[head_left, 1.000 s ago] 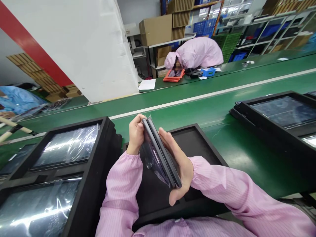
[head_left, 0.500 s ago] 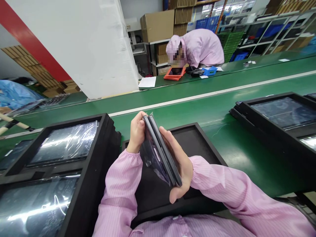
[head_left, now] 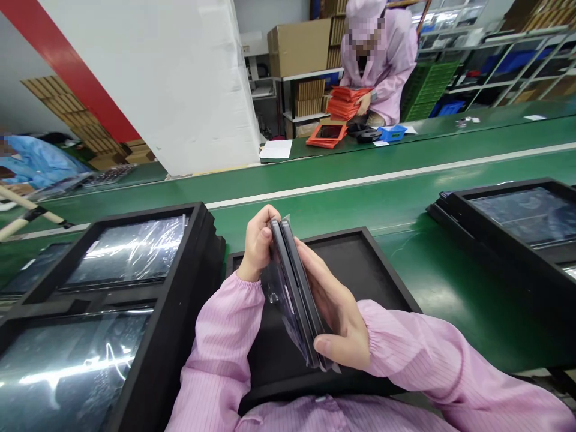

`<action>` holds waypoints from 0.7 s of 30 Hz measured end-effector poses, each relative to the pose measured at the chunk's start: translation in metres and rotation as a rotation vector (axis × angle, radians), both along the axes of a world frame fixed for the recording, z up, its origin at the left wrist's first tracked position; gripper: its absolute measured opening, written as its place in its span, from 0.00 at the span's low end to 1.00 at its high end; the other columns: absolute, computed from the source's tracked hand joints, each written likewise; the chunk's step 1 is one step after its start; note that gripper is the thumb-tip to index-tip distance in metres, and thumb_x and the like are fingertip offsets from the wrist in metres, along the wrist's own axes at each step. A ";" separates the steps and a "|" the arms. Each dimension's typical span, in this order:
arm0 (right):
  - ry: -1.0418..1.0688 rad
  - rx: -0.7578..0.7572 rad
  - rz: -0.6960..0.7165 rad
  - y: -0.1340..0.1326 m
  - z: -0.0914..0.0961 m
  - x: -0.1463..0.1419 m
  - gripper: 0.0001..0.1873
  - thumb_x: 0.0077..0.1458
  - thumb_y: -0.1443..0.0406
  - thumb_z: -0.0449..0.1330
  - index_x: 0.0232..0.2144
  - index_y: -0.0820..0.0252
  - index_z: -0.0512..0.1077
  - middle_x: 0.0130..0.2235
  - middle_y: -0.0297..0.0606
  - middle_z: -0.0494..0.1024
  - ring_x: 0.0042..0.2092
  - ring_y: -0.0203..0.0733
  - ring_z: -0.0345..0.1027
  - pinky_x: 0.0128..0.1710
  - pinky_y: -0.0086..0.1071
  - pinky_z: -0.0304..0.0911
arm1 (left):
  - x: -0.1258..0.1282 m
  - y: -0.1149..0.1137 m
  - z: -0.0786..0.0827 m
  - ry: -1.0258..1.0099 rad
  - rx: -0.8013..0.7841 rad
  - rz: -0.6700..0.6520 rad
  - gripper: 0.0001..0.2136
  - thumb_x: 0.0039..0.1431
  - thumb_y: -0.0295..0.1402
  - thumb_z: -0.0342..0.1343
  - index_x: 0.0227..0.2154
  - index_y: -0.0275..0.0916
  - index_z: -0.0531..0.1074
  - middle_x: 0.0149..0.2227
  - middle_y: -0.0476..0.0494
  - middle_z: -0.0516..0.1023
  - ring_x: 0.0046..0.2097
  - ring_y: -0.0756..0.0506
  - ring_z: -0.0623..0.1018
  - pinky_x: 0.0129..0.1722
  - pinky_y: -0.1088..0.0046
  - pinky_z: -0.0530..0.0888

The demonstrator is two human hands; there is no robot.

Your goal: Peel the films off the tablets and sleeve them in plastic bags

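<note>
The left hand (head_left: 257, 246) curls closed around the upper part of two slim dark panels (head_left: 293, 288), its fingers pressed together. The right hand (head_left: 338, 321) cups their lower part, with fingers lying along one flat side and the thumb near the bottom end. The panels stand on edge, tilted, above a black foam tray (head_left: 382, 270), with a clear plastic bag (head_left: 281, 303) hanging against them. To the left sits a stacked foam tray (head_left: 209, 264) holding plastic-wrapped screens; to the right sits another (head_left: 454, 207). Beyond lies a green conveyor belt (head_left: 360, 201). On the far belt (head_left: 450, 129) are a paper sheet (head_left: 275, 149), an orange tray (head_left: 326, 135) and a blue box (head_left: 391, 133). Past them, a co-worker (head_left: 380, 54) in a pink suit touches a stack of orange sleeves (head_left: 344, 102).
</note>
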State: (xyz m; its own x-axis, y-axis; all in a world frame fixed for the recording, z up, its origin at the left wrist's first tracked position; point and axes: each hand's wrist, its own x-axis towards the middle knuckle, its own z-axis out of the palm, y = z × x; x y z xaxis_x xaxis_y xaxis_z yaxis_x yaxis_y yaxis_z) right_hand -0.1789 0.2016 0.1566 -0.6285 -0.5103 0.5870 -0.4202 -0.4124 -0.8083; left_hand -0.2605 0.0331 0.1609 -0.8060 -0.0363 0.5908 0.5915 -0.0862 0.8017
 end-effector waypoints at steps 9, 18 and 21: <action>-0.072 -0.043 -0.071 -0.001 0.000 0.008 0.41 0.55 0.49 0.63 0.68 0.48 0.60 0.72 0.38 0.53 0.73 0.60 0.42 0.71 0.55 0.43 | 0.003 0.001 0.001 0.024 -0.047 -0.025 0.30 0.52 0.70 0.48 0.26 0.43 0.60 0.21 0.51 0.60 0.21 0.50 0.58 0.19 0.71 0.54; -0.093 -0.090 -0.178 -0.004 0.004 0.025 0.38 0.55 0.58 0.64 0.67 0.48 0.62 0.70 0.39 0.57 0.71 0.61 0.47 0.71 0.57 0.44 | 0.010 0.006 -0.001 0.065 -0.112 -0.084 0.31 0.52 0.70 0.48 0.26 0.42 0.57 0.22 0.52 0.60 0.23 0.51 0.57 0.21 0.72 0.54; -0.104 -0.096 -0.171 -0.003 0.003 0.028 0.37 0.56 0.58 0.64 0.67 0.48 0.63 0.69 0.39 0.57 0.71 0.60 0.49 0.70 0.55 0.47 | 0.012 0.007 -0.001 0.073 -0.093 -0.110 0.31 0.52 0.69 0.49 0.26 0.42 0.57 0.22 0.52 0.61 0.23 0.51 0.57 0.21 0.72 0.53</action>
State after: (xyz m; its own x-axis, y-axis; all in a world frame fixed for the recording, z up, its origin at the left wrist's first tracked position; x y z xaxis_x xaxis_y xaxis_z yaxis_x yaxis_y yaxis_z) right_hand -0.1512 0.1983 0.1598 -0.7608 -0.3355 0.5555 -0.4072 -0.4197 -0.8112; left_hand -0.2488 0.0401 0.1600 -0.7567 0.1070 0.6449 0.6398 -0.0811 0.7642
